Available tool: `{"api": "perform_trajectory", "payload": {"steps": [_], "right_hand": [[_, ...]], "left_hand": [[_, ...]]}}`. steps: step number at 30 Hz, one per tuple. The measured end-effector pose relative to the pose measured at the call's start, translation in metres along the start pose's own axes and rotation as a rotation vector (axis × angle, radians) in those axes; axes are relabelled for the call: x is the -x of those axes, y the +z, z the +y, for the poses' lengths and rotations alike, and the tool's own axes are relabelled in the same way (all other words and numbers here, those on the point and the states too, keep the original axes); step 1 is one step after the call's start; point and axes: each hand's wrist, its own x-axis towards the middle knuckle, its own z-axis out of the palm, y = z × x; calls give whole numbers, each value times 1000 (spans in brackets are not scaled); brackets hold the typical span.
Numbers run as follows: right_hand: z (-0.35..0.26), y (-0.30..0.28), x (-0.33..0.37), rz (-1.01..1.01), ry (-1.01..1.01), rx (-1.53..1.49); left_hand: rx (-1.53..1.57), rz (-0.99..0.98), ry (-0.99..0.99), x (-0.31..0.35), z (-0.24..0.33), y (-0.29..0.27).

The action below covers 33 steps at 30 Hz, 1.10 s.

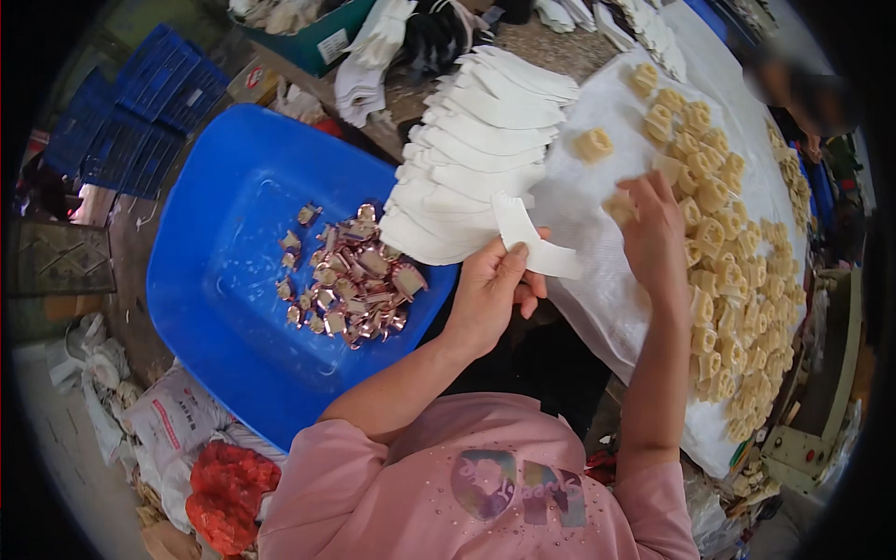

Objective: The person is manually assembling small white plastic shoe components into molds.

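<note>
My left hand [499, 285] pinches a curved white strip [527, 245] of card-like material between thumb and fingers. Just beyond it, many similar white pieces [485, 140] lie overlapped in a fanned stack. My right hand [653, 229] is over the white sheet at the edge of a spread of cream-coloured moulded, ring-like pieces [709, 196]. A blurred cream-coloured piece [618, 208] is at its fingers, which look closed on it. Another cream piece [595, 145] lies apart on the sheet, farther off.
To the left, a large blue tub [201, 271] holds shiny coppery metal pieces [350, 280]. Blue crates [140, 103] are stacked at the far left. A green bin [303, 47] stands at the back. Bags and a red plastic bag [231, 495] lie at the lower left.
</note>
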Motion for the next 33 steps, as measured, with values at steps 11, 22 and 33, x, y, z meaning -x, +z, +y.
{"api": "perform_trajectory", "payload": {"steps": [11,22,33], "right_hand": [[-29,24,63,46,-99,-219],[-45,-2,98,343,223,-952],[-37,7,114,637,-245,-702]], "left_hand": [[125,54,-4,12,11,7],[-172,82,94,18,5,7],[-76,-150,8,32,-8,63]]}}
